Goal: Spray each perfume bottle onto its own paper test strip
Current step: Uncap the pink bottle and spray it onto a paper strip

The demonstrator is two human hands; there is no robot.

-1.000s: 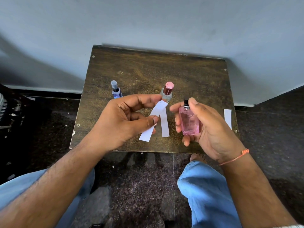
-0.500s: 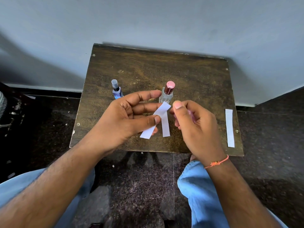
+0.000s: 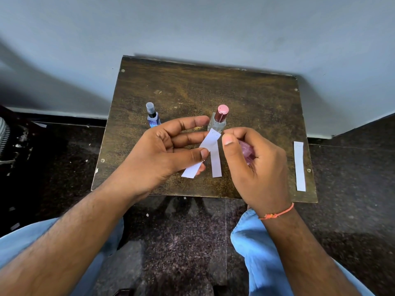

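Observation:
My left hand pinches a white paper strip between thumb and fingers, holding it tilted above the small wooden table. My right hand grips a pink perfume bottle, mostly hidden in the palm, its top close to the strip's upper end. A clear bottle with a dark red cap stands behind the hands. A small blue bottle stands to its left. A second strip lies flat on the table under the hands.
A third paper strip lies along the table's right edge. The table stands against a pale wall, with dark stone floor around it. My knees in blue jeans are just in front of the table's near edge.
My right hand has turned the pink bottle inward, so the palm now hides most of it, and brought it up to the strip's top end. My left hand keeps hold of the strip.

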